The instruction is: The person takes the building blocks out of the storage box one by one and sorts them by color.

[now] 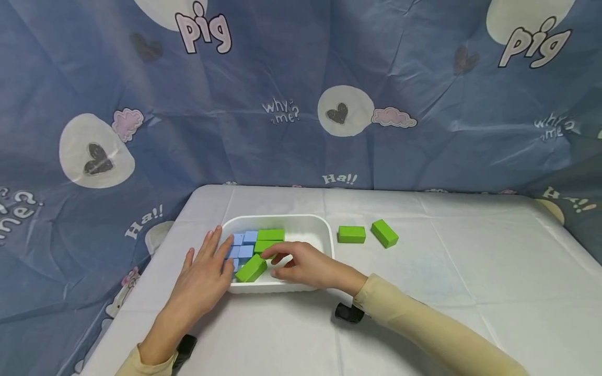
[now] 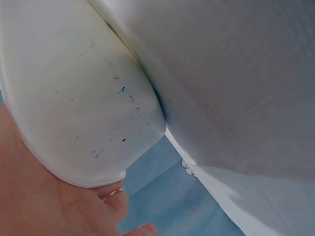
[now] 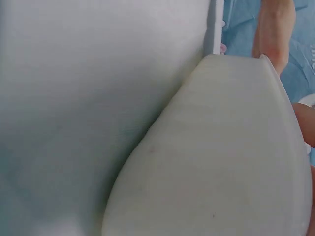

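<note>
A white tray [image 1: 308, 223] holds several light-blue blocks [image 1: 246, 251] packed at its left end, with green blocks [image 1: 270, 234] beside them. One green block [image 1: 251, 269] lies askew near the tray's front wall. Over that wall, my right hand [image 1: 305, 265] reaches in with bent fingers; its index fingertip is right at the askew block, and a gap shows between finger and thumb. My left hand [image 1: 202, 277] rests over the tray's left rim, fingers spread and fairly straight, partly hiding the blue blocks. Both wrist views mostly show the tray's outer wall [image 2: 83, 98].
Two more green blocks, one lying straight [image 1: 351, 235] and one turned [image 1: 384, 233], lie on the white tablecloth [image 1: 423, 282] right of the tray. Behind the table hangs a blue printed cloth [image 1: 282, 151]. A black wrist device [image 1: 349, 313] shows under the right forearm.
</note>
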The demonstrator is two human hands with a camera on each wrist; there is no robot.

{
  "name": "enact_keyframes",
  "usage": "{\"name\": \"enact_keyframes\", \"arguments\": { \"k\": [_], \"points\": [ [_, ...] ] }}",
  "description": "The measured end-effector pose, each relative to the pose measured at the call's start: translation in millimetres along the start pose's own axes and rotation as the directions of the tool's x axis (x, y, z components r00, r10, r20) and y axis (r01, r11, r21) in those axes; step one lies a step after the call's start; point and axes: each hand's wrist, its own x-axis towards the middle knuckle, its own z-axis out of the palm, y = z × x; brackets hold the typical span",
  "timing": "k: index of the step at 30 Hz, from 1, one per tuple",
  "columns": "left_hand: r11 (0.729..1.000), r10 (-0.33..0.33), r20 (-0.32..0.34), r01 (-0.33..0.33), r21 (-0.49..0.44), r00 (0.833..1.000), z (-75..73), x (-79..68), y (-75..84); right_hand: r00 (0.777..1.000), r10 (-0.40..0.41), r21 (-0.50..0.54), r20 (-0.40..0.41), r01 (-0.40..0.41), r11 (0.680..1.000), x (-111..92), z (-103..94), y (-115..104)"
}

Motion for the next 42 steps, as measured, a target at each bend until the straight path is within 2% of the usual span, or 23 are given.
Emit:
{"name": "enact_keyframes", "arguments": {
  "k": [9, 16, 25, 30, 34, 38, 42],
  "points": [
    [1.000, -0.005, 0.005, 0.005, -0.006, 1.000, 0.7, 0.2, 0.1, 0.998, 0.043, -0.009, 0.054, -0.043, 0.999, 12.7, 3.5, 4.0],
    [1.000, -0.003, 0.006, 0.003, -0.011, 1.000, 1.4, -0.4, 0.6, 0.996, 0.042, -0.045, 0.077, -0.039, 0.998, 19.7, 8.2, 3.8],
    [1.000, 0.002, 0.007, -0.002, 0.014, 1.000, 2.2, -0.1, 0.3, 0.986, 0.071, -0.085, 0.148, -0.059, 0.995, 24.3, 9.0, 5.8],
    [1.000, 0.005, 0.003, -0.005, 0.013, 1.000, 1.8, 0.0, -0.3, 0.980, 0.124, -0.062, 0.155, -0.115, 0.991, 29.5, 13.3, 9.3],
    [1.000, 0.001, 0.008, -0.002, 0.009, 1.000, 1.7, -0.8, -0.1, 0.974, 0.168, -0.090, 0.153, -0.156, 0.984, 31.7, 15.8, 10.7],
    [1.000, 0.000, 0.003, 0.000, 0.010, 1.000, 0.8, -0.2, 0.2, 0.974, 0.178, -0.116, 0.137, -0.162, 0.980, 32.6, 15.7, 10.9],
    [1.000, 0.004, 0.001, -0.004, 0.012, 1.000, 0.2, 0.7, 0.6, 0.979, 0.165, -0.087, 0.120, -0.156, 0.984, 31.3, 14.6, 10.1]
  ]
}}
